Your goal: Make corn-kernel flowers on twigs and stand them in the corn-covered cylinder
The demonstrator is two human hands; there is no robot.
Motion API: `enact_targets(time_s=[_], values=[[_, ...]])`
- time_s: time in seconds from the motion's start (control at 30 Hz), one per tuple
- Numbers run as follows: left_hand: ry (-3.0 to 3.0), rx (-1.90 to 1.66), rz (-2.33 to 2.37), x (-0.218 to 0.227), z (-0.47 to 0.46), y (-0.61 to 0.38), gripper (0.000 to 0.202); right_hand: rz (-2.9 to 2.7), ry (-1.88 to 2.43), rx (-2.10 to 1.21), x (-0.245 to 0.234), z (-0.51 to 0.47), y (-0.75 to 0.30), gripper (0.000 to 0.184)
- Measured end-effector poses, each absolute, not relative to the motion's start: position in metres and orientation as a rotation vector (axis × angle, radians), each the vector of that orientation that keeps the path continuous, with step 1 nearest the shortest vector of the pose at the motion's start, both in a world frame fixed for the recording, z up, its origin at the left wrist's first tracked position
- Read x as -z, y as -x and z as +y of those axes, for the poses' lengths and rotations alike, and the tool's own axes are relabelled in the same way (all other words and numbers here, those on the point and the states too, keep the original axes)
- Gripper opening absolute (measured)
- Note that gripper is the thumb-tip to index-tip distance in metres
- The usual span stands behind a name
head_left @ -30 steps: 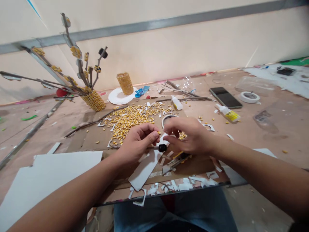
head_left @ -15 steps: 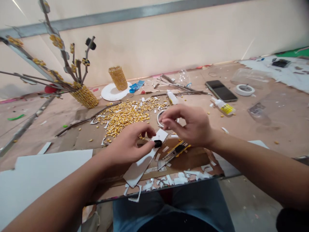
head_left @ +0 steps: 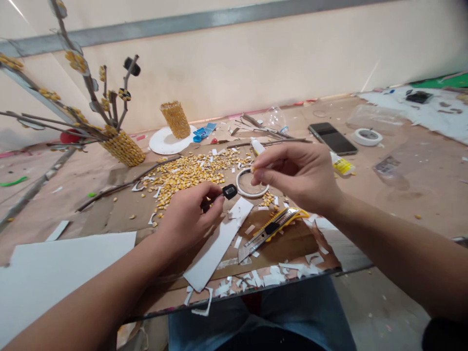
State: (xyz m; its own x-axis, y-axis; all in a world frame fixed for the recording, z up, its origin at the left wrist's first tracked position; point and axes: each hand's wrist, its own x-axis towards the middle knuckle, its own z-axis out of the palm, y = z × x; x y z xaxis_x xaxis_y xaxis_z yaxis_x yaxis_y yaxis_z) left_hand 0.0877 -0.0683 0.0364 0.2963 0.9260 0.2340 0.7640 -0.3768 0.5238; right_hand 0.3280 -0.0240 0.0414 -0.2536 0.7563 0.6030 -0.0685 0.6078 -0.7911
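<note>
My left hand (head_left: 190, 217) is closed on a thin stick with a small black cap (head_left: 229, 191) at its tip, held just above the cardboard sheet (head_left: 120, 209). Raised a little to the right, my right hand (head_left: 298, 175) pinches something small between thumb and fingers, likely a corn kernel, near the black cap. Beneath my hands lie a white ring (head_left: 250, 184), a long white paper strip (head_left: 219, 243) and a yellow utility knife (head_left: 272, 228). A heap of loose corn kernels (head_left: 186, 173) spreads behind my left hand.
A kernel-covered vase with decorated twigs (head_left: 122, 146) stands at the left. A kernel-covered cup (head_left: 176, 119) sits on a white plate. A phone (head_left: 332, 138), tape roll (head_left: 367, 136), glue bottles (head_left: 341, 165) and paper scraps (head_left: 263, 278) lie around. A white sheet (head_left: 62, 268) lies at the near left.
My right hand has risen from the table and drawn back, pinched. My left hand lifted the black-capped stick upward. The utility knife, earlier half covered, lies uncovered.
</note>
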Motion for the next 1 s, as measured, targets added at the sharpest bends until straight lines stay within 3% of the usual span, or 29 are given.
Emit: enact_targets(time_s=[0.3, 0.8, 1.0], values=[[-2.468, -0.958, 1.505, -0.037, -0.080, -0.093, 0.008, -2.072, 0.444, -0.277, -0.022, -0.036, -0.317, 0.013], [-2.349, -0.970, 1.521, -0.035, -0.082, -0.093, 0.007, -2.141, 0.542, -0.258, -0.017, -0.036, -0.316, 0.009], [-2.333, -0.964, 1.522, -0.039, -0.083, -0.095, 0.008, -2.086, 0.681, -0.415, -0.021, -0.043, -0.316, 0.010]])
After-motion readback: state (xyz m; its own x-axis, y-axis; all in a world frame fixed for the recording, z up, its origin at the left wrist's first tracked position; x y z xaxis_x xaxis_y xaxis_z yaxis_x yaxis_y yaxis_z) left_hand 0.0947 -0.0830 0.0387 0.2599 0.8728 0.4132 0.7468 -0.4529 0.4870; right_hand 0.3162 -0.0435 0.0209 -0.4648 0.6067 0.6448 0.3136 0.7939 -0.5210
